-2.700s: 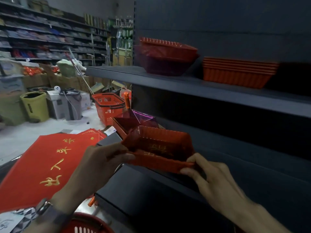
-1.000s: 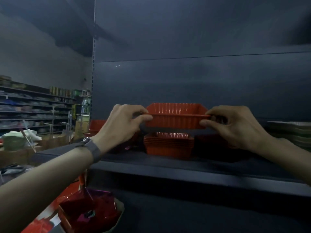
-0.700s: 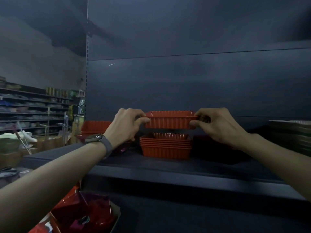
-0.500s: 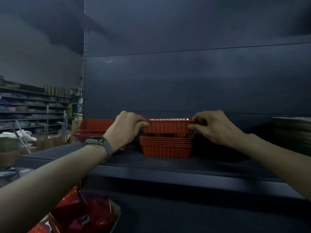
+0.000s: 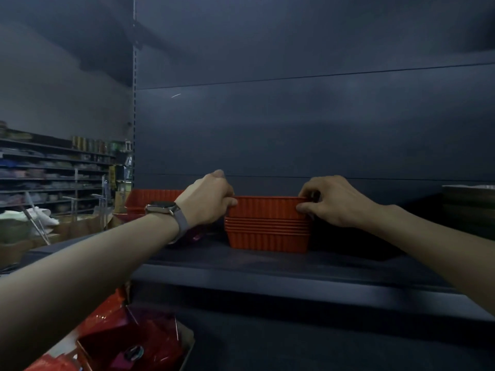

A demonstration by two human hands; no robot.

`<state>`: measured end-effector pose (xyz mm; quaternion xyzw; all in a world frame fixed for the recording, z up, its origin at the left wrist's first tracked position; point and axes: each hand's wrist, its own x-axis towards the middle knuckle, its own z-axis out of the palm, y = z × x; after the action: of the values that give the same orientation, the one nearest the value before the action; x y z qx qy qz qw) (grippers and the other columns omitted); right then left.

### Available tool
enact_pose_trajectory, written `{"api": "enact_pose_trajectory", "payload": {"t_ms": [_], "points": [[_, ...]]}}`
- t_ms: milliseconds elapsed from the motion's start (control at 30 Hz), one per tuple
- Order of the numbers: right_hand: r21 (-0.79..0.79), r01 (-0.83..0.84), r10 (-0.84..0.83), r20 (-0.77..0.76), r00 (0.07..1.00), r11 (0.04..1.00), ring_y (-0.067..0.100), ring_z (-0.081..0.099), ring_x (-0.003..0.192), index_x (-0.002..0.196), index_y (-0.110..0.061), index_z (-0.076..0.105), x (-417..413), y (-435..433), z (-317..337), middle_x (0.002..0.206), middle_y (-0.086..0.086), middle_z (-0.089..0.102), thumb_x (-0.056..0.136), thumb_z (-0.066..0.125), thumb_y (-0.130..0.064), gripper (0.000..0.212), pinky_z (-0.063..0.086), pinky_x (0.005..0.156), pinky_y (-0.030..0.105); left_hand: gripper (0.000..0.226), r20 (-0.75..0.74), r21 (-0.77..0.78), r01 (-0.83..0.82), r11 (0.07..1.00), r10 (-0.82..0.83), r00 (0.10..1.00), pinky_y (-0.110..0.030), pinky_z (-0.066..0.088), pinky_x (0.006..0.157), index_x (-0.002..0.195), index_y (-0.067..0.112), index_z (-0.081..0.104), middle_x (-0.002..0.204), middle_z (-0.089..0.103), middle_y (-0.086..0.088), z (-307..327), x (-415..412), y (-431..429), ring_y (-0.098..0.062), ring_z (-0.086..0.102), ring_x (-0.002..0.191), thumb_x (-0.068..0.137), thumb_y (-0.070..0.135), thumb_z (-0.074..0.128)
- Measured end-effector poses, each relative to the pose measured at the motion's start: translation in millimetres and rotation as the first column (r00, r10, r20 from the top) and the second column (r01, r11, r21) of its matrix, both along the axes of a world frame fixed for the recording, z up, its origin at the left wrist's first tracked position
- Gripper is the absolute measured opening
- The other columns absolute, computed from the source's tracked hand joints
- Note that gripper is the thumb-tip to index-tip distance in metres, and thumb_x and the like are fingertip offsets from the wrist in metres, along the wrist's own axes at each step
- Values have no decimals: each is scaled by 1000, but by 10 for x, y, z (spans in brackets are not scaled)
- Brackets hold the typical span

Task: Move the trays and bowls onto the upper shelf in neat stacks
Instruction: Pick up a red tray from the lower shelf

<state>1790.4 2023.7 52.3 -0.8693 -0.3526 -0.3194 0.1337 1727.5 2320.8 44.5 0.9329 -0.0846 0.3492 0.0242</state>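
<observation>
We pinch the tray's [image 5: 267,207] ends, left hand [image 5: 207,200] and right hand [image 5: 334,200], atop the stack [image 5: 267,234] on the shelf [image 5: 267,263]; red wares [image 5: 134,341] below the shelf seemingly remain.

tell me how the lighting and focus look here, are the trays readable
Head view: dim throughout, upper shelf near black; the red tray stack, the top tray and the left hand and right hand gripping it read clearly; far aisle at left is soft.
</observation>
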Motion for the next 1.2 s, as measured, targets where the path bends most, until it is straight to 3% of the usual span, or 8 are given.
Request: {"api": "enact_pose_trajectory", "payload": {"t_ms": [67, 167, 333, 500, 633, 767, 1000, 1200], "points": [[17, 5, -5, -38, 999, 1000, 3, 65, 85, 89, -37, 71, -13, 14, 12, 87, -17, 68, 91, 79, -41, 9, 51, 76, 26, 16, 9, 27, 32, 999, -32, 999, -48, 56, 89, 108, 23, 75, 117, 51, 3, 12, -9, -38, -28, 63, 99, 101, 32, 64], [15, 31, -30, -58, 998, 999, 6, 68, 94, 101, -34, 75, -41, 36, -60, 90, -20, 70, 92, 77, -37, 10, 58, 85, 36, 16, -6, 42, 66, 997, -66, 998, -43, 58, 87, 112, 25, 74, 113, 67, 1, -60, 7, -114, -27, 69, 99, 99, 21, 66], [-6, 74, -75, -69, 995, 997, 12, 65, 103, 110, -32, 77, -73, 35, -241, 99, -16, 67, 99, 69, -41, 16, 48, 83, 30, 16, -83, 12, 80, 997, -79, 993, -43, 60, 86, 108, 24, 78, 107, 75, 0, -184, 30, -91, -25, 72, 95, 101, 24, 64], [-124, 165, -171, -38, 985, 978, 13, 54, 98, 110, -31, 74, -167, 81, -230, 102, -11, 57, 95, 71, -51, 25, 46, 83, 35, 15, -148, 3, 74, 997, -73, 986, -43, 60, 89, 111, 26, 76, 107, 74, 0, -215, 38, -85, -24, 71, 97, 101, 32, 65], [-163, 207, -221, -70, 973, 965, 25, 65, 105, 109, -29, 74, -161, 136, -251, 114, 0, 68, 97, 69, -47, 22, 48, 82, 36, 12, -221, 30, 56, 998, -49, 974, -38, 55, 82, 99, 20, 65, 99, 68, -6, -276, 83, -150, -30, 67, 91, 106, 26, 56], [-217, 245, -268, -84, 960, 945, 30, 63, 100, 106, -26, 70, -202, 165, -230, 109, 4, 64, 97, 68, -49, 25, 45, 79, 37, 12, -263, 5, 58, 998, -55, 963, -37, 52, 81, 95, 20, 55, 100, 65, -7, -273, 67, -193, -28, 65, 91, 106, 25, 55], [-173, 266, -289, -123, 950, 948, 29, 62, 95, 99, -22, 72, -218, 154, -206, 102, 4, 62, 92, 76, -42, 21, 57, 89, 43, 11, -245, -60, 109, 992, -121, 962, -36, 55, 83, 96, 17, 59, 83, 62, -3, -307, 38, -192, -19, 56, 69, 105, 23, 59], [-159, 295, -314, -116, 942, 942, 33, 58, 100, 103, -15, 68, -253, 225, -252, 104, 8, 55, 95, 74, -39, 26, 54, 91, 42, 9, -207, -107, 102, 989, -122, 971, -41, 56, 86, 98, 18, 55, 92, 64, -4, -385, 31, -241, -23, 61, 77, 107, 18, 56]]}}
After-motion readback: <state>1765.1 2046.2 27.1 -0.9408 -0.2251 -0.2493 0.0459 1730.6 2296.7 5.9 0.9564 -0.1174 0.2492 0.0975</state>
